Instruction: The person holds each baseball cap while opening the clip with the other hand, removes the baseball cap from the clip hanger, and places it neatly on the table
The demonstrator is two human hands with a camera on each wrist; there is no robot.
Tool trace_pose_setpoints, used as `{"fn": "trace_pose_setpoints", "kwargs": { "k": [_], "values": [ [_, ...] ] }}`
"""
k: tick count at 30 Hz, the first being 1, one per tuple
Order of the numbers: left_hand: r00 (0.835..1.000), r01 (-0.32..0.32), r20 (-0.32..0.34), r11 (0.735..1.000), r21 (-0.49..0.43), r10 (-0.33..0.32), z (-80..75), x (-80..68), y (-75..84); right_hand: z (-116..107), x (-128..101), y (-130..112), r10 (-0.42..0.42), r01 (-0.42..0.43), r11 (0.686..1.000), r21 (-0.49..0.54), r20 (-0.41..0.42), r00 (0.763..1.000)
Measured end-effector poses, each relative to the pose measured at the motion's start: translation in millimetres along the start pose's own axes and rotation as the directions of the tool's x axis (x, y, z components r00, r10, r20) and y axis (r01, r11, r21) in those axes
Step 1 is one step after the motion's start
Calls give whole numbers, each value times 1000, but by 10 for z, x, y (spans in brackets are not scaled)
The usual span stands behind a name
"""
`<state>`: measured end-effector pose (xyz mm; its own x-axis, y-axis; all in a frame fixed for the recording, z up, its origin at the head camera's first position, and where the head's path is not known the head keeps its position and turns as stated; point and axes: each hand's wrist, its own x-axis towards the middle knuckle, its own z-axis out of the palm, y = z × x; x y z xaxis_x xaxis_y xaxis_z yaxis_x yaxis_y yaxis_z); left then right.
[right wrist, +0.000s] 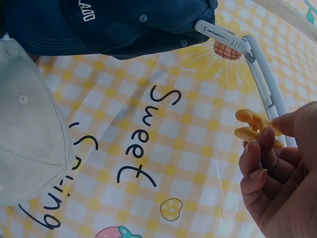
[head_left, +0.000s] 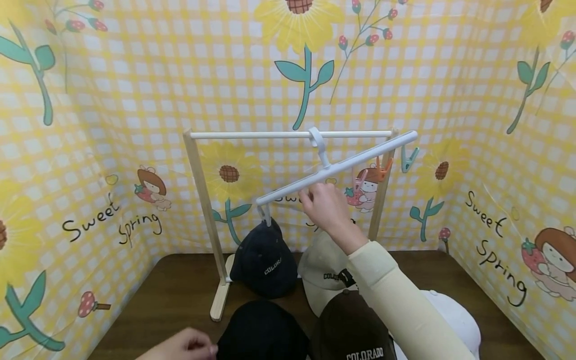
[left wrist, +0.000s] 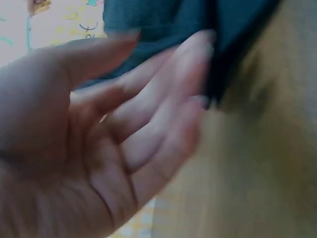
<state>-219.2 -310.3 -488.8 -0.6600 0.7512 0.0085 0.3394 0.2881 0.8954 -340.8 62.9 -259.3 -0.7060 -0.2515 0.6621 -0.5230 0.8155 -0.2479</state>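
My right hand (head_left: 326, 207) pinches a yellow clip (right wrist: 253, 119) below the middle of a white hanger (head_left: 297, 186). The hanger hooks over the rack's white rod (head_left: 252, 135) and tilts down to the left. From its low end a pale clip (right wrist: 218, 33) holds a navy cap (head_left: 258, 260) with white lettering. Low at the left, my left hand (head_left: 186, 346) is beside a black cap (head_left: 263, 330). Its fingers are loosely bent and hold nothing in the left wrist view. A beige cap (head_left: 320, 262) sits beneath my right forearm.
Pink (head_left: 360, 179), orange (head_left: 383, 169) and green (head_left: 408, 160) clips hang along the hanger's raised side. A brown cap (head_left: 344, 322) and a white cap (head_left: 456, 315) lie on the dark wooden table (head_left: 157, 300). Wooden posts (head_left: 202, 200) carry the rod before patterned cloth walls.
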Motion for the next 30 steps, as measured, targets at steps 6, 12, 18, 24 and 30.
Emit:
{"fn": "trace_pose_setpoints", "kwargs": {
  "k": [6,12,18,24,30],
  "values": [
    [884,229,-383,963,-142,-267,-11,169,548,50,9,-52,12,-12,1000,6,1,1000],
    [760,313,-584,948,-53,-284,-62,408,471,110,30,-152,-8,9,1000,-19,5,1000],
    [685,233,-637,935,-267,-353,-177,849,387,165,-16,-265,-17,16,985,-173,-3,1000],
    [631,12,-768,992,-127,-106,-166,1050,559,339,-155,-499,27,-9,997,-78,227,973],
    [579,78,-729,866,494,364,31,1165,1160,352,103,-676,202,-221,971,95,178,963]
  ]
}}
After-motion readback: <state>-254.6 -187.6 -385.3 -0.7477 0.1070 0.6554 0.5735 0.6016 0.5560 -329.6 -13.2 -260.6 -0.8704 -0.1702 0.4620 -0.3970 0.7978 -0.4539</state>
